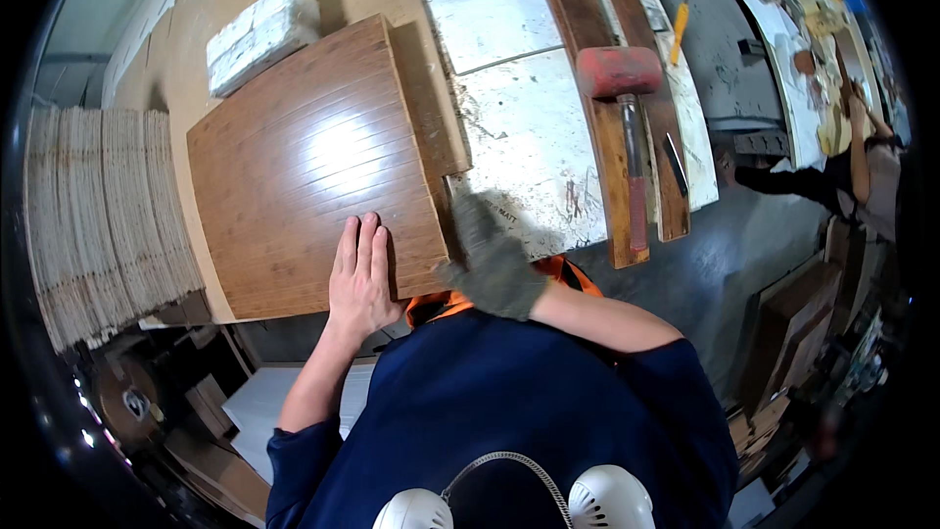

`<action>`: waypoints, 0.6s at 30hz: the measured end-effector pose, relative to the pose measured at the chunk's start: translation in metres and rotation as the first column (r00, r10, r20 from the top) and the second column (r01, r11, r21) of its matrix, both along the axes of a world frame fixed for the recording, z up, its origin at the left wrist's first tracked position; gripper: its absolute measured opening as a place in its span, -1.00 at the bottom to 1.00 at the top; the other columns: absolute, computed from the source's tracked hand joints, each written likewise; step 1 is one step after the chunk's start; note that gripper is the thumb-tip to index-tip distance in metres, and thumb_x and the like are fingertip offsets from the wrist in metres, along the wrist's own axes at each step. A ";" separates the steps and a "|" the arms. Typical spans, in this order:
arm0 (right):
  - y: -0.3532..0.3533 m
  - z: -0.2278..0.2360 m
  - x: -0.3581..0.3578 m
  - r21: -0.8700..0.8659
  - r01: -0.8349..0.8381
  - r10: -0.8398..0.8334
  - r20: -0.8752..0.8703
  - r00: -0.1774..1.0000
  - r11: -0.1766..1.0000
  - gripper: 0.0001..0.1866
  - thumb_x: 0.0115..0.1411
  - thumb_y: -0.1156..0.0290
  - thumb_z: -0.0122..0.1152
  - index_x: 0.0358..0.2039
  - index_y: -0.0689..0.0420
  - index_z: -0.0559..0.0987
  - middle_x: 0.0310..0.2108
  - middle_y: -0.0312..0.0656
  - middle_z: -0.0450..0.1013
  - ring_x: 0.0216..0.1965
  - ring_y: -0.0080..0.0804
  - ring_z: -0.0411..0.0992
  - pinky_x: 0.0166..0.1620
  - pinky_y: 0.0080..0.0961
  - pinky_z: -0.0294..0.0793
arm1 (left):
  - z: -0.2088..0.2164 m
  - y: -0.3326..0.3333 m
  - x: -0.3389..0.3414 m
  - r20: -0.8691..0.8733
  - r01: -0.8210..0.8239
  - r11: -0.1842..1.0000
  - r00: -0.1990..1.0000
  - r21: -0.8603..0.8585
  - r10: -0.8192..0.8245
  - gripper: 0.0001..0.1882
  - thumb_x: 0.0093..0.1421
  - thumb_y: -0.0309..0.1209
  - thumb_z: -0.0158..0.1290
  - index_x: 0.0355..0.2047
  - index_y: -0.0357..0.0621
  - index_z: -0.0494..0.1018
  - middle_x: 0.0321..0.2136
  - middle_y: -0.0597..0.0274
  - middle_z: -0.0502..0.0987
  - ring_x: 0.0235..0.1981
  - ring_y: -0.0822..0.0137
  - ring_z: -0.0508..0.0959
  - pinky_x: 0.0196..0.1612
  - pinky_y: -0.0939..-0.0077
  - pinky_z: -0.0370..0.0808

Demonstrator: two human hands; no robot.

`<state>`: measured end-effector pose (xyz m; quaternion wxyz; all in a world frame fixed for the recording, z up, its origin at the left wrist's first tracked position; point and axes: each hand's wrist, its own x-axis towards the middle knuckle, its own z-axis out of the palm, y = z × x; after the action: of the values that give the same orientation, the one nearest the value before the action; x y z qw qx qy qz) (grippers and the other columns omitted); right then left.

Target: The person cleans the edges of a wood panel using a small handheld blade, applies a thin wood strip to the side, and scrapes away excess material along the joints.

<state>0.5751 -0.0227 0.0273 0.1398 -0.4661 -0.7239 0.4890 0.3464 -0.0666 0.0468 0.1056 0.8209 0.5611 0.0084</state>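
Note:
A brown wooden panel (284, 147) with fine grooves lies on a cardboard-coloured sheet (220, 15), its surface shining in the middle. My bare left hand (364, 279) is open, fingers together and stretched flat on the panel near its front edge. On my right hand (494, 264) is a dark grey-green glove. Its fingers reach forward beside the panel's right edge, slightly smeared, with the thumb by the near right corner. Nothing shows in its grasp. Whether the glove presses on the edge is hard to see.
A white wrapped block (259, 37) sits at the panel's far left edge. Stacked corrugated sheets (108, 216) stand left. Right, a red-headed mallet (622, 73) lies across dark wooden strips (578, 15), near a yellow-handled screwdriver (680, 31). Another person (862, 167) works far right.

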 end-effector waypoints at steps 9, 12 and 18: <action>0.061 -0.023 -0.070 0.222 0.294 -0.313 0.052 0.948 0.930 -0.19 0.19 0.23 0.10 0.25 0.50 0.01 0.22 0.45 0.06 0.29 0.36 -0.01 0.31 0.02 0.01 | 0.005 0.005 0.000 0.024 0.030 0.997 0.999 -0.070 -0.029 0.11 -0.31 -0.20 0.32 0.20 -0.50 0.05 0.29 -0.31 0.01 0.32 -0.30 -0.01 0.32 -0.09 0.07; 0.060 -0.018 -0.079 0.155 0.347 -0.352 0.008 0.936 0.925 -0.17 0.19 0.24 0.10 0.27 0.49 -0.03 0.25 0.44 0.00 0.30 0.34 -0.02 0.32 0.02 -0.01 | 0.007 0.006 0.000 0.032 0.033 0.998 0.999 -0.059 -0.031 0.08 -0.27 -0.17 0.31 0.18 -0.53 0.07 0.27 -0.34 0.03 0.31 -0.32 0.01 0.31 -0.09 0.07; 0.017 -0.023 -0.066 0.203 0.248 -0.262 0.047 0.964 0.947 -0.11 0.19 0.20 0.12 0.28 0.50 -0.09 0.26 0.47 -0.06 0.33 0.39 -0.14 0.34 0.04 -0.09 | 0.003 0.004 -0.003 0.012 0.033 0.997 0.999 -0.071 -0.033 0.08 -0.28 -0.17 0.30 0.20 -0.51 0.09 0.29 -0.29 0.02 0.33 -0.27 0.00 0.33 -0.06 0.04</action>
<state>0.5094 -0.0057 0.0038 0.2203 -0.5576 -0.7067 0.3758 0.3432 -0.0629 0.0497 0.1380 0.8257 0.5469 -0.0091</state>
